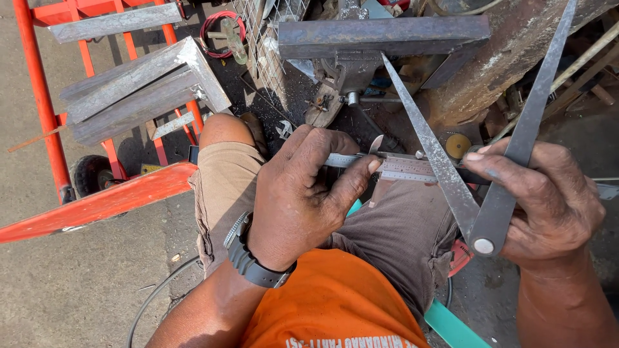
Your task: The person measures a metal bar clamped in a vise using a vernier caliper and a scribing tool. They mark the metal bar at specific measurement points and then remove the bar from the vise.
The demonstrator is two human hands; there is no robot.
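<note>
My left hand (303, 193) grips a steel vernier caliper (400, 167) held level above my lap, thumb pressed on its scale. My right hand (548, 200) holds a large metal divider (490, 212) near its riveted hinge; its two long flat legs spread upward in a V. One leg crosses over the caliper's scale, the other runs up to the top right. A black watch sits on my left wrist. I am seated, wearing an orange shirt and brown shorts.
A thick steel bar (383, 35) is clamped in a bench vise (348, 74) just ahead. Welded angle-iron pieces (142, 84) rest on an orange trolley frame (97, 200) at left. A rusty post (509, 51), rods and scrap stand at right. Concrete floor below.
</note>
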